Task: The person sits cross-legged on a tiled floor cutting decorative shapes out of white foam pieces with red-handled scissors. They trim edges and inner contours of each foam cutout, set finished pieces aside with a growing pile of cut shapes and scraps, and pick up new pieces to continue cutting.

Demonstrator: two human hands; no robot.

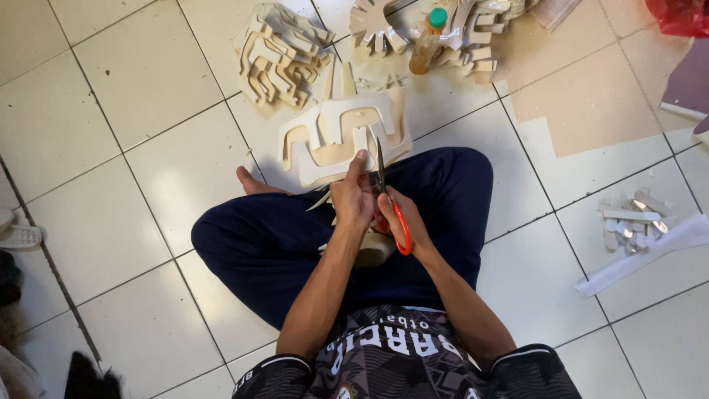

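**Hands mid-cut on foam sheet**

L hand (353, 198) pinches a cream foam sheet (341, 140) over the lap at 12 o'clock; R hand (405, 222) is closed round red-handled scissors (389, 203), blades in its edge. Cut pieces (281, 55) are stacked at 11 o'clock, trimmings (631, 222) at 3. Judged partway: this sheet isn't cut through yet.

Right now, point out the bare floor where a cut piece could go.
Free: the tiles left of the knee, between the foam pile and the sandal; also the tiles between the right thigh and the strips. Crowded: straight ahead, around the bottle and beyond the foam sheet.
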